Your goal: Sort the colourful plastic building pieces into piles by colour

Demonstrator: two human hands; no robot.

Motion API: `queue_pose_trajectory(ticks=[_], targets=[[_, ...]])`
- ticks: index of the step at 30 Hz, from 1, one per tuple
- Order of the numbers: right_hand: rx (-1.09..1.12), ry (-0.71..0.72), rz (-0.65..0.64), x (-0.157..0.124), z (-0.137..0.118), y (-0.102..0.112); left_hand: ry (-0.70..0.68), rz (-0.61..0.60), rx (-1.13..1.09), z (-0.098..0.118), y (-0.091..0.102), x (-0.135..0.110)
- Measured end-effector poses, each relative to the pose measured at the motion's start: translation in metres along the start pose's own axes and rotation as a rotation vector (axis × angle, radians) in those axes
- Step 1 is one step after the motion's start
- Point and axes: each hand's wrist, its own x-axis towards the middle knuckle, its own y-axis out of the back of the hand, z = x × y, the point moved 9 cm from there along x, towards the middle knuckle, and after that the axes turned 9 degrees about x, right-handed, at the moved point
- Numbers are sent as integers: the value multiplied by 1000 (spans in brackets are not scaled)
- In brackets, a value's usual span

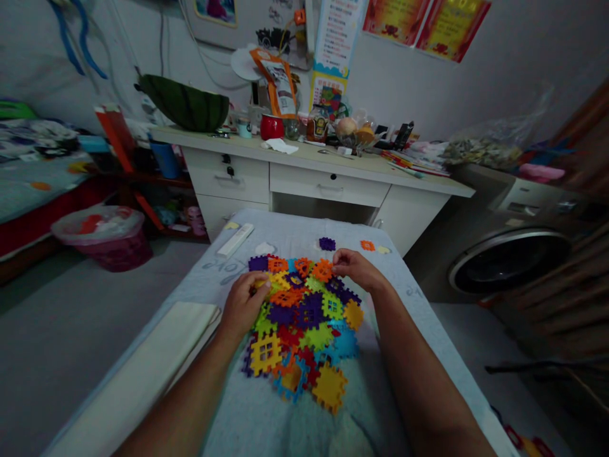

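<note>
A heap of flat plastic interlocking building tiles in several colours lies on the cloth-covered table in front of me. At the left edge of the heap, my left hand (245, 299) is closed, thumb and fingers pinching a yellow interlocking tile (278, 280). My right hand (356, 268) pinches the edge of an orange interlocking tile (323, 270) at the heap's upper right. Nearer to me lie a yellow window tile (265, 353) and a plain yellow tile (330, 388). A purple tile (327, 244) and a small orange tile (367, 245) rest apart, beyond the right hand.
A folded cream cloth (166, 343) lies along the table's left side, and a white strip-shaped box (236, 240) is farther back. Behind the table (404, 381) stands a white desk (228, 171) crowded with jars and papers. A washing machine (518, 222) is at right, a pink bin (102, 238) at left.
</note>
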Motion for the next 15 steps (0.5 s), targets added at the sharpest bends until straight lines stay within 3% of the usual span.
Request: queue_pose_trajectory(ticks=[4, 10, 15], targets=[[68, 17, 205, -5, 6, 46, 20, -8, -4, 0, 2, 0], [108, 2, 792, -25, 39, 131, 45, -29, -5, 1, 1, 0], [141, -1, 964, -21, 57, 167, 48, -31, 2, -1, 0, 0]])
